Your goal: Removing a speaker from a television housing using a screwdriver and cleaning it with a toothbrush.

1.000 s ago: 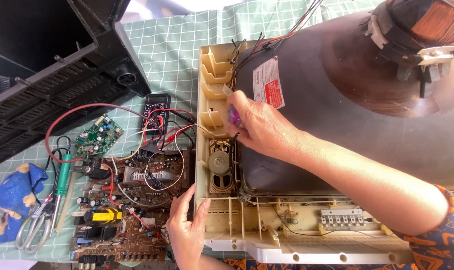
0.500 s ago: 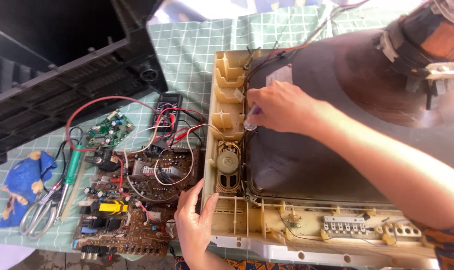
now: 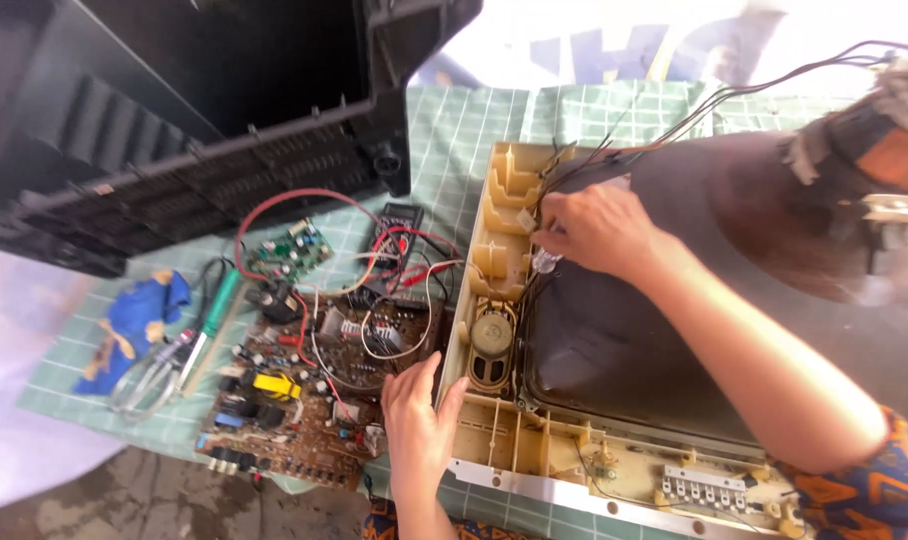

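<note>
An old tube television lies face down, its beige front frame (image 3: 494,440) around the dark picture tube (image 3: 674,330). My right hand (image 3: 594,232) reaches in at the frame's upper left corner, its fingers closed on a small clear-handled tool (image 3: 545,262) among the black wires (image 3: 574,165). My left hand (image 3: 419,420) rests flat against the frame's left outer edge, fingers spread, beside the oval speaker (image 3: 492,342). To its left lies the brown circuit board (image 3: 294,390) with red and white leads.
The black rear cover (image 3: 174,140) lies at the upper left. A small green board (image 3: 289,250), a black multimeter (image 3: 392,232), a green-handled soldering iron (image 3: 214,315), a blue cloth (image 3: 139,325) and pliers (image 3: 154,375) rest on the green checked mat (image 3: 454,120).
My right hand has slid up along the frame's left side toward its upper corner. The view has shifted, showing more of the black cover. My left hand has stayed at the frame edge.
</note>
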